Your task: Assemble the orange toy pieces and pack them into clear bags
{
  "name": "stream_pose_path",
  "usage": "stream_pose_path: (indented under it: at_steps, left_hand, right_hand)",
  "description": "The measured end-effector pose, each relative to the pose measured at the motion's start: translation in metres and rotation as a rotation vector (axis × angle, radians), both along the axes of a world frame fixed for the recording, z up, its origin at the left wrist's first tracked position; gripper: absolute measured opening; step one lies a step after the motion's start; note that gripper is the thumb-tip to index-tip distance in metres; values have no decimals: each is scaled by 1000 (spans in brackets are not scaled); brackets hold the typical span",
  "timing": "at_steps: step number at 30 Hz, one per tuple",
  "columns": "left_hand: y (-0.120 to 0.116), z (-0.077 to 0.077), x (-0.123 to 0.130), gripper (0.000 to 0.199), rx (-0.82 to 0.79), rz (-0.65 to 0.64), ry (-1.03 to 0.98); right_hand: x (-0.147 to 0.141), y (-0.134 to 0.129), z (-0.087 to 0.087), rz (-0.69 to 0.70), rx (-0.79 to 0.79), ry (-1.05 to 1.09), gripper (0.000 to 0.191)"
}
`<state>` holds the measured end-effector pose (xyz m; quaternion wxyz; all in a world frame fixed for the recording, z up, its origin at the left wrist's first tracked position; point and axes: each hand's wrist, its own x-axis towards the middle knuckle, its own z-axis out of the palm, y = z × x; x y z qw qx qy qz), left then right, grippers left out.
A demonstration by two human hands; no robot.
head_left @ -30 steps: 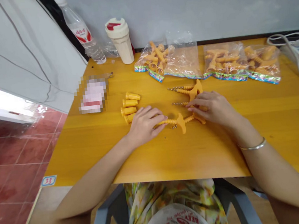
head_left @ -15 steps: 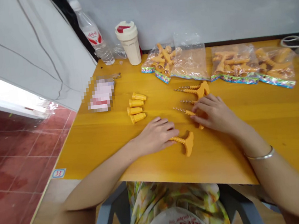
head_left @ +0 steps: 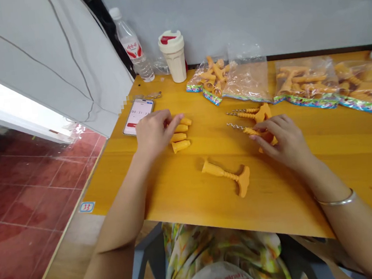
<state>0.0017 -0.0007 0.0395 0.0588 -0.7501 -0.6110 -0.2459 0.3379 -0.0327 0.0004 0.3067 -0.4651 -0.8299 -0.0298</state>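
Note:
My left hand (head_left: 154,133) is over the left end of a row of yellow caps (head_left: 181,145), thumb and fingers apart, its fingertips partly hidden. My right hand (head_left: 283,139) pinches a yellow T-handled corkscrew (head_left: 250,131), whose bare metal spiral points left. Just behind it lie other yellow corkscrews (head_left: 262,112) with exposed spirals. Nearer the table's front edge, a corkscrew with a cap over its spiral (head_left: 230,175) rests on the wood, touched by neither hand.
A phone (head_left: 139,114) lies beyond my left hand. Behind stand a water bottle (head_left: 135,51) and a cream cup (head_left: 174,60). Clear bags of yellow parts (head_left: 303,82) line the table's back edge, and a small number label (head_left: 87,207) marks its left corner.
My left hand has left the front corkscrew and moved back left to the caps. My right hand has raised a corkscrew slightly. The view has shifted a little left.

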Motion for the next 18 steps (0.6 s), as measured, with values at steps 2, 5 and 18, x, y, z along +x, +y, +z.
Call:
stream_pose_path:
  at_steps: [2,5,18]
  left_hand:
    - [4,5,-9,52,-42,20,53]
    - [3,8,-13,50,-126,-90,153]
    - [1,-15,-5,22,-241,-456,289]
  right_hand:
    - [-2,-2,0,-46,14,78,20]
    - [-4,-3,0,-114,45,173,19]
    - [-7,-7,2,-103,-51,300,21]
